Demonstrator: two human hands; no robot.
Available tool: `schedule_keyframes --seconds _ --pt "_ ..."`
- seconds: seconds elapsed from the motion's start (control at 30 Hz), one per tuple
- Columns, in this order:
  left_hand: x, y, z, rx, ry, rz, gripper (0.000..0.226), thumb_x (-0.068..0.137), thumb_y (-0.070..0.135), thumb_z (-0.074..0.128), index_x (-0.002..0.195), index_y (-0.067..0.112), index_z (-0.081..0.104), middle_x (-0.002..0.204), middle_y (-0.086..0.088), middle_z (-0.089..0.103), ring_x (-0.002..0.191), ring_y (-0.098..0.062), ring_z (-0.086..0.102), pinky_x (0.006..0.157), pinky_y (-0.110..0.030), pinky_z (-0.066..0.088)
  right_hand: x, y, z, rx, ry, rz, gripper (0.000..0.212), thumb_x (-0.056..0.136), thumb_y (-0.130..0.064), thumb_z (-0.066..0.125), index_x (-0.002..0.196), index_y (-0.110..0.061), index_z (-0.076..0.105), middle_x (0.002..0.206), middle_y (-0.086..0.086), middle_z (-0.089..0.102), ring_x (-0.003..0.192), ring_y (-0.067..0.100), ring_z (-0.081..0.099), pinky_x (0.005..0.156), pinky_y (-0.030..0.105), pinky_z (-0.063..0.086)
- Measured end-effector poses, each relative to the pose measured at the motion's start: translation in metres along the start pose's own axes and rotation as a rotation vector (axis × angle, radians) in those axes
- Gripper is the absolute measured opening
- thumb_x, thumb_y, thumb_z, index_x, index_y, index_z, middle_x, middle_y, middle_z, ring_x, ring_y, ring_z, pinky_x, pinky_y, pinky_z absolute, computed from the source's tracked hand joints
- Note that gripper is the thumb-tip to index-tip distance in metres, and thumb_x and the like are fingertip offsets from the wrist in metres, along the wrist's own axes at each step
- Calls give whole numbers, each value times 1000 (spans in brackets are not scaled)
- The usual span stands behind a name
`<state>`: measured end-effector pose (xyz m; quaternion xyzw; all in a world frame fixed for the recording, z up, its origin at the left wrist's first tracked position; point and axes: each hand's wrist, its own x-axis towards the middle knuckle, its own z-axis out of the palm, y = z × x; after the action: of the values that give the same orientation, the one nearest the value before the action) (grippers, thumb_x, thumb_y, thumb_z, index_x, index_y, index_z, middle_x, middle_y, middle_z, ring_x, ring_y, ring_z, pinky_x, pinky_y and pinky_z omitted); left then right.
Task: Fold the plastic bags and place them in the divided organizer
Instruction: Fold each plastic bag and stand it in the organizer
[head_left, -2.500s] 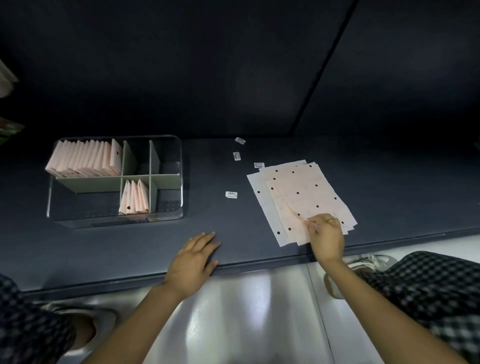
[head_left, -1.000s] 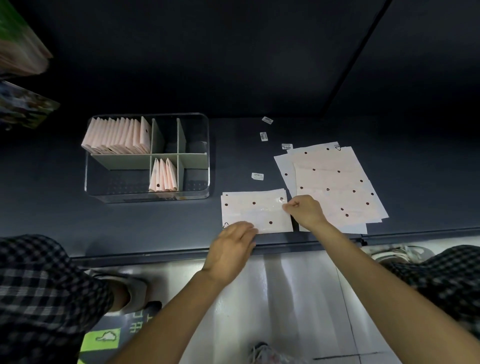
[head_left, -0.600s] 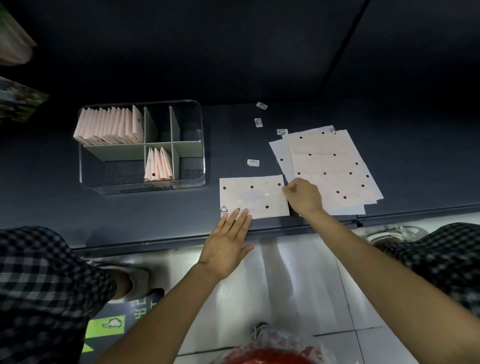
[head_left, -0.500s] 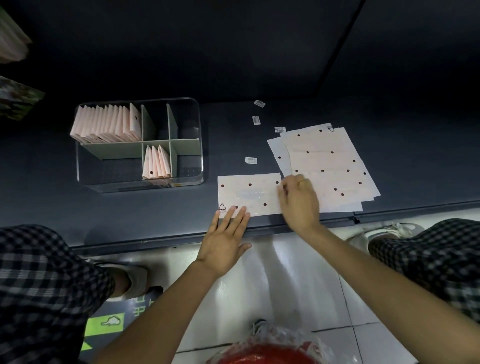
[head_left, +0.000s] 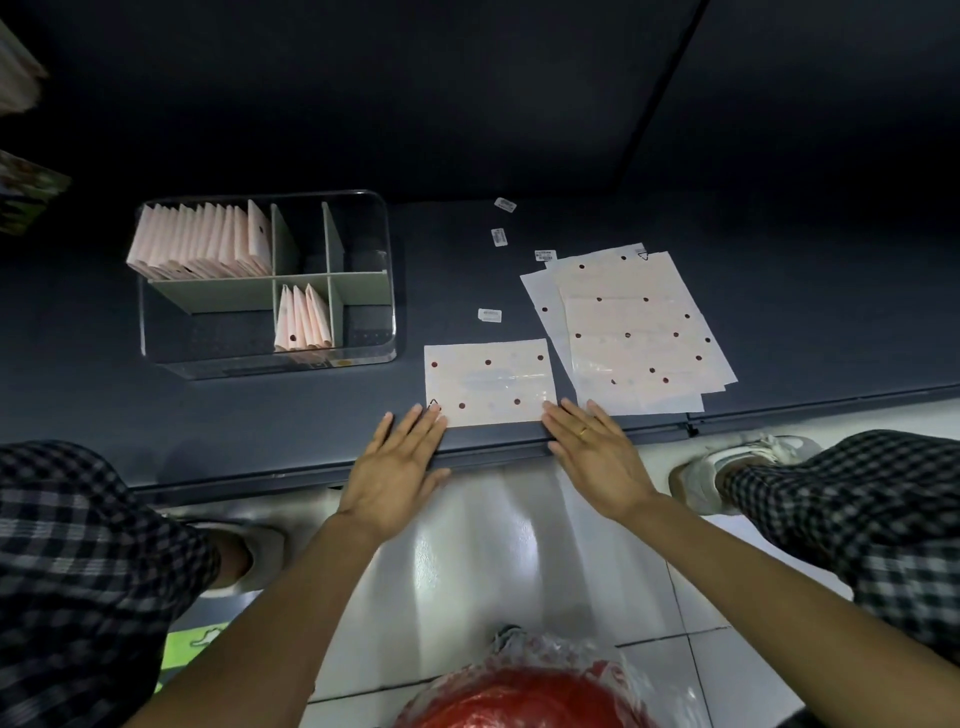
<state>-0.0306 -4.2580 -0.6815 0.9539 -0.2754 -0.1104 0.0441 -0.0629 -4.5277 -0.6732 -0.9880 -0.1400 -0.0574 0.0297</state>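
Bag (head_left: 488, 382) lies lengthwise left-right, seemingly between hands (head_left: 395, 462).

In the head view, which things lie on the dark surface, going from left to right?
Divided organizer → single flat plastic bag → stack of unfolded bags.

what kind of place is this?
Probably a shop or stockroom packing spot, not certain: a low dark shelf above a glossy tiled floor, barcode stickers scattered by a stack of flat plastic bags, and a clear divided organizer holding folded ones.
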Motion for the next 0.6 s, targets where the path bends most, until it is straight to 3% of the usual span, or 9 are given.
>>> schedule_keyframes --seconds 0.17,0.33,0.43,0.53,0.6 --pt "4 6 -5 -41 31 -34 61 98 51 30 150 20 21 158 5 16 146 -14 4 115 -31 -10 26 -10 -7 116 111 37 13 68 -12 83 78 -10 74 89 2 72 82 23 68 75 31 55" --pt "3 6 -3 -51 47 -35 61 98 51 27 150 20 18 158 4 12 146 -13 4 113 -27 -12 47 -20 -11 102 -23 -91 16 63 -7 84 65 -12 69 70 2 66 61 20 62 49 24 51" --pt "3 6 0 -94 60 -39 60 98 49 31 149 20 22 157 4 16 146 -15 10 114 -27 -8 55 -20 -13 -50 -85 -148 21 55 -4 82 57 -14 64 62 0 60 54 17 56 43 23 45" --pt "6 8 -7 -152 136 -48 51 93 42 53 135 13 50 145 -5 44 135 -25 38 116 -38 18 61 -21 -15 -132 -97 -219 22 52 -2 79 54 -12 59 55 1 54 49 17 51 42 24 41" --pt "12 9 -12 -162 214 -47 39 84 35 69 113 9 65 125 -9 61 115 -30 57 103 -43 40 67 -24 -16 -182 -128 -246 25 45 0 78 51 -12 56 52 2 52 46 18 49 41 23 39"
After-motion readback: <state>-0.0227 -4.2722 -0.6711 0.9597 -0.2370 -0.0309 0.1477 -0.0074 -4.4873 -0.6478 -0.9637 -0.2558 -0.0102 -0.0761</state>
